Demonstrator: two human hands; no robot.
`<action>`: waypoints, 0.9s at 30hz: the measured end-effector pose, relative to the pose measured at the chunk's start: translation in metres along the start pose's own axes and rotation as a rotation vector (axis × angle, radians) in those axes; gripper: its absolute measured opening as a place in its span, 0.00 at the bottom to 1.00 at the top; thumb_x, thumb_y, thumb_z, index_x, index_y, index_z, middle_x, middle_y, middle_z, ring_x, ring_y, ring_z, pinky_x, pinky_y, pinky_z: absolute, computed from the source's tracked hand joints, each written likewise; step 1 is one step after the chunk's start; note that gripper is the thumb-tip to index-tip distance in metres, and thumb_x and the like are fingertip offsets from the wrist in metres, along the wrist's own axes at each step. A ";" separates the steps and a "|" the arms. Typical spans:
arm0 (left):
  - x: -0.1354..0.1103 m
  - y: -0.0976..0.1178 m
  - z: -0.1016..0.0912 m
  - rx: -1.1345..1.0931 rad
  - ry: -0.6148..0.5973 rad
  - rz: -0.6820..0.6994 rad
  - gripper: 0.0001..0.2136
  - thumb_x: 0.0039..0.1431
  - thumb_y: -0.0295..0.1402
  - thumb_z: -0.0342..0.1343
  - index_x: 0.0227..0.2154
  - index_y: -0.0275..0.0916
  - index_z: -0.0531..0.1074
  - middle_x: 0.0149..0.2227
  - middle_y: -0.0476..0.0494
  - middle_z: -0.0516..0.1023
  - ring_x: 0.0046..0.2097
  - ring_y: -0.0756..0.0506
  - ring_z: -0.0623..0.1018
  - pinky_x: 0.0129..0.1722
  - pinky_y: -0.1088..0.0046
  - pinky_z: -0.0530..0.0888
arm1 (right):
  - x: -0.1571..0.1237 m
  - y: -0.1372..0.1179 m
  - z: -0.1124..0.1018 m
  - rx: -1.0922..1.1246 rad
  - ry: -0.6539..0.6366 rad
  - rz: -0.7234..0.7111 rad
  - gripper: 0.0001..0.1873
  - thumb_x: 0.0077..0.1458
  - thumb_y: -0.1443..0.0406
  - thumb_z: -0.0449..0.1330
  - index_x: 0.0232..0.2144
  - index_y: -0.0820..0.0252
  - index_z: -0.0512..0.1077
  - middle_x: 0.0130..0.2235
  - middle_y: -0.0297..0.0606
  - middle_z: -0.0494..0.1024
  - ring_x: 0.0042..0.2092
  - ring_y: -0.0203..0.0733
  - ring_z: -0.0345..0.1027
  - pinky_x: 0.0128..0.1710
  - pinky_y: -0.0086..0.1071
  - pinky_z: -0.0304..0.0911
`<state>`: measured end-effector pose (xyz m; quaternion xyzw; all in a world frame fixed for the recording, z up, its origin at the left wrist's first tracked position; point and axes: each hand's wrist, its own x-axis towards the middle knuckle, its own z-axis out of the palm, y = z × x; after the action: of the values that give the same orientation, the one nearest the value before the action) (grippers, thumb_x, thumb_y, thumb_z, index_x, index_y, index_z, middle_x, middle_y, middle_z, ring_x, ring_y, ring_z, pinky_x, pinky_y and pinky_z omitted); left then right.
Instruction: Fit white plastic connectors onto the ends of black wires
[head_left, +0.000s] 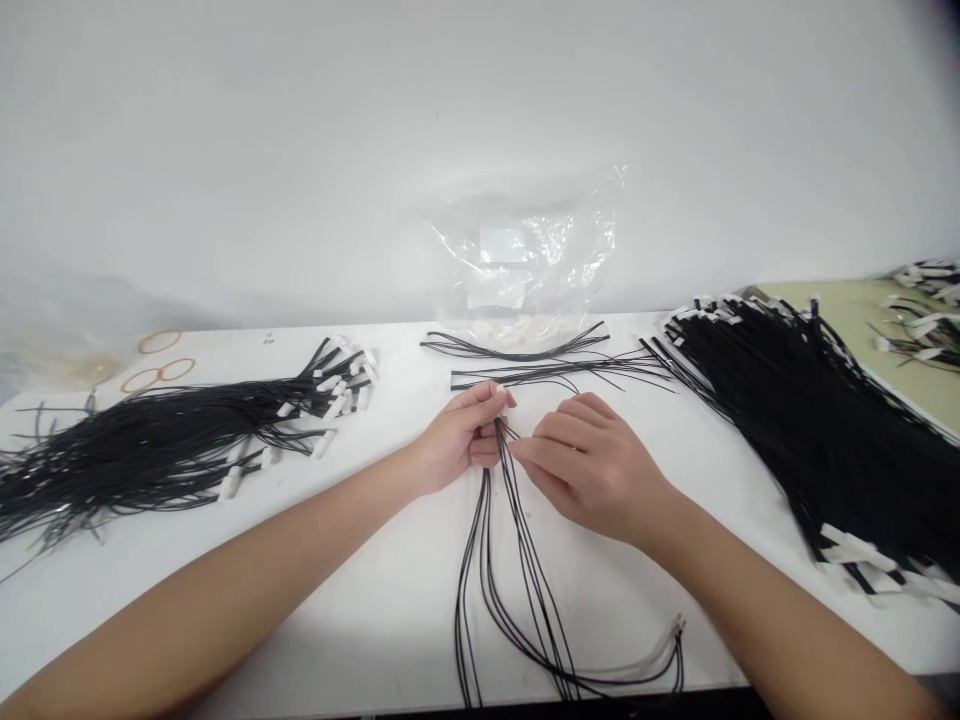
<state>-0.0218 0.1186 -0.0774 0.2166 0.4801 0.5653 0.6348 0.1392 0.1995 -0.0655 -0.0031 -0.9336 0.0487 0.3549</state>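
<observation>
My left hand (472,425) is closed, pinching a small white connector (502,402) between thumb and forefinger. Thin black wires (529,540) hang down from it, and more wires pass below the same palm. My right hand (589,460) is closed just to the right, thumb and forefinger pressed together near the wires by the connector; whether a wire lies in that pinch is hidden. The hanging wires curve over the table's front edge, and some bend right to bare-looking tips (679,625). Just beyond my hands lie loose black wires (555,372) on the white table.
A pile of black wires with white connectors (210,430) lies on the left. A larger bundle (817,430) covers the right side, near a yellow-green surface (832,305). A clear plastic bag (532,260) stands against the wall; rubber bands (159,342) lie at the back left.
</observation>
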 end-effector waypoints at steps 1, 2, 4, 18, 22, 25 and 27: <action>0.000 0.000 0.000 -0.005 0.004 -0.002 0.11 0.54 0.41 0.55 0.30 0.39 0.62 0.20 0.56 0.52 0.17 0.59 0.50 0.16 0.83 0.49 | 0.000 0.000 0.002 -0.024 -0.010 -0.015 0.08 0.52 0.73 0.54 0.29 0.58 0.70 0.24 0.30 0.67 0.29 0.31 0.56 0.33 0.30 0.51; 0.001 0.000 0.000 -0.010 0.006 -0.004 0.11 0.54 0.41 0.55 0.31 0.39 0.62 0.20 0.56 0.52 0.17 0.59 0.50 0.16 0.83 0.49 | 0.000 0.000 0.004 -0.048 -0.013 -0.021 0.08 0.52 0.74 0.54 0.28 0.58 0.70 0.23 0.30 0.66 0.29 0.31 0.55 0.33 0.30 0.50; 0.001 0.000 -0.001 -0.018 0.002 -0.012 0.11 0.54 0.41 0.55 0.31 0.39 0.62 0.19 0.56 0.52 0.17 0.59 0.50 0.16 0.83 0.49 | 0.000 0.000 0.007 -0.082 -0.010 -0.022 0.09 0.52 0.75 0.54 0.27 0.58 0.70 0.23 0.29 0.66 0.28 0.30 0.54 0.33 0.30 0.49; 0.002 0.000 -0.002 -0.020 -0.023 -0.015 0.11 0.54 0.41 0.55 0.31 0.40 0.62 0.19 0.57 0.50 0.17 0.58 0.50 0.16 0.82 0.49 | -0.004 0.005 0.019 -0.105 0.066 -0.034 0.09 0.51 0.75 0.55 0.28 0.56 0.69 0.23 0.28 0.66 0.27 0.30 0.52 0.32 0.30 0.45; 0.001 0.000 -0.001 -0.010 -0.022 -0.012 0.12 0.54 0.42 0.55 0.31 0.40 0.62 0.19 0.57 0.52 0.17 0.59 0.50 0.16 0.82 0.50 | -0.004 0.005 0.020 -0.107 0.070 -0.044 0.09 0.51 0.75 0.55 0.28 0.56 0.69 0.23 0.28 0.66 0.26 0.29 0.52 0.33 0.30 0.45; 0.002 0.000 -0.001 0.014 -0.025 -0.006 0.11 0.55 0.42 0.54 0.32 0.40 0.62 0.20 0.56 0.53 0.17 0.59 0.50 0.16 0.82 0.50 | -0.004 0.005 0.021 -0.131 0.076 -0.055 0.09 0.51 0.75 0.55 0.27 0.56 0.68 0.23 0.27 0.66 0.26 0.29 0.51 0.33 0.30 0.46; 0.002 -0.001 -0.001 0.031 -0.026 -0.002 0.11 0.55 0.42 0.54 0.32 0.41 0.62 0.20 0.56 0.53 0.18 0.58 0.49 0.16 0.82 0.49 | -0.003 0.006 0.022 -0.145 0.086 -0.063 0.09 0.51 0.75 0.55 0.26 0.56 0.68 0.22 0.27 0.65 0.26 0.29 0.50 0.33 0.30 0.46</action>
<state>-0.0228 0.1197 -0.0793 0.2330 0.4806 0.5543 0.6383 0.1266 0.2029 -0.0845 -0.0014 -0.9183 -0.0304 0.3947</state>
